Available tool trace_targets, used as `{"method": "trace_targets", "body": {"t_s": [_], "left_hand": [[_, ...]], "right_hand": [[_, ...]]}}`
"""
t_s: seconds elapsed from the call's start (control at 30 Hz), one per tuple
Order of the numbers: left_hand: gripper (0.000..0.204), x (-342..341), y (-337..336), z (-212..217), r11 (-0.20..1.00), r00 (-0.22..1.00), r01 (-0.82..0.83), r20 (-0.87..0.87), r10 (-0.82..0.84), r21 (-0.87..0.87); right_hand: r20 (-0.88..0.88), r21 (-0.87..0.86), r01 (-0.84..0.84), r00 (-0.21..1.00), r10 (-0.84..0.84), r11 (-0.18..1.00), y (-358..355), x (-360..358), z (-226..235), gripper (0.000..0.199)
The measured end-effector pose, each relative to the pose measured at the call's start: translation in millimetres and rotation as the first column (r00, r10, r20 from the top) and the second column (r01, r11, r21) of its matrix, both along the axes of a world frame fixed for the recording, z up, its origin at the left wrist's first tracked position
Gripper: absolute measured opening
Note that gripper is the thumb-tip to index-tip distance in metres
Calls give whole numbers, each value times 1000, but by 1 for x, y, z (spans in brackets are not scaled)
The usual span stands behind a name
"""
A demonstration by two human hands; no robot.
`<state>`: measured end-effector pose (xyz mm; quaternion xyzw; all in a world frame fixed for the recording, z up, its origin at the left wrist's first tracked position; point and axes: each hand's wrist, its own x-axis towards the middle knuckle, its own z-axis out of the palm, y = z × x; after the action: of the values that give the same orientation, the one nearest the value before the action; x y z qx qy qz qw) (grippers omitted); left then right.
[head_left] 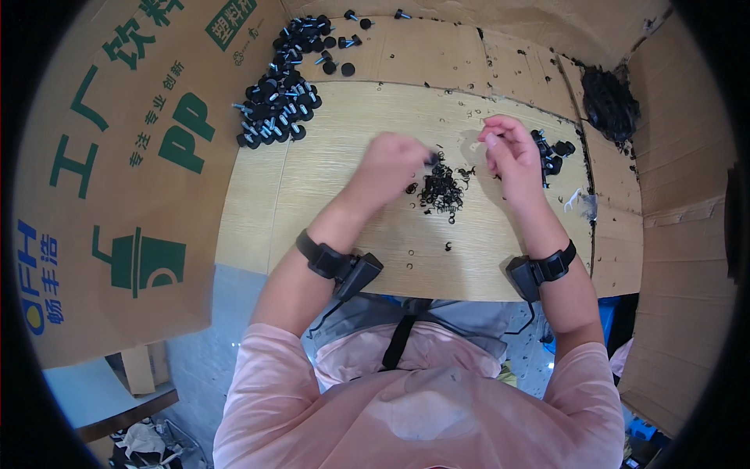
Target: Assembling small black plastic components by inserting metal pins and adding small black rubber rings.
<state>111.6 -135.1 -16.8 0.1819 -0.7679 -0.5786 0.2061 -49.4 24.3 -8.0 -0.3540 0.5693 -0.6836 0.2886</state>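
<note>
A: Start big. What carries everything?

B: The desk (500,258), pale wood grain, walled in by cardboard (117,195) on the left, the back and the right

A: And the landmark?

B: The ring pile (440,190), a loose heap of small black rings near the desk's middle. Everything else I place from it

A: Go on

B: Far to the pile's upper left lies the big heap of black caps (277,102) with pale studs. To its right, past the right hand, a smaller cluster of the same caps (553,152). Stray rings dot the desk below the pile

A: The hands, then

B: The left hand (394,160) sits just left of the pile, above its top edge, fingers pinched shut on a small dark bit (431,159), likely a ring, though it is blurred. The right hand (512,152) hangs to the pile's right, a little further off, fingertips closed on a small pale piece (479,144)

A: So which hand is nearer the pile?

B: The left, by my reading. The pile lies between the two hands and slightly toward the person. It has no clear long axis; it is a roundish clump
</note>
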Motion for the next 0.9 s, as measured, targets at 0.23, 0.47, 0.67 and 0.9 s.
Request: {"method": "trace_targets", "body": {"t_s": [0.23,0.47,0.67,0.9], "left_hand": [[45,-7,-6,13,741,798,-369,-217,562,562],[12,-8,9,9,954,956,-91,-242,163,285],[10,-11,12,7,957,980,-40,-176,94,288],[10,-11,13,8,954,986,-32,-144,78,297]], "right_hand": [[-117,16,146,983,-143,989,0,-16,-11,16],[-895,-83,391,376,-242,916,5,-26,1,15],[-938,256,553,341,65,793,15,-32,9,24],[-923,304,527,369,109,794,16,-29,9,44]]}}
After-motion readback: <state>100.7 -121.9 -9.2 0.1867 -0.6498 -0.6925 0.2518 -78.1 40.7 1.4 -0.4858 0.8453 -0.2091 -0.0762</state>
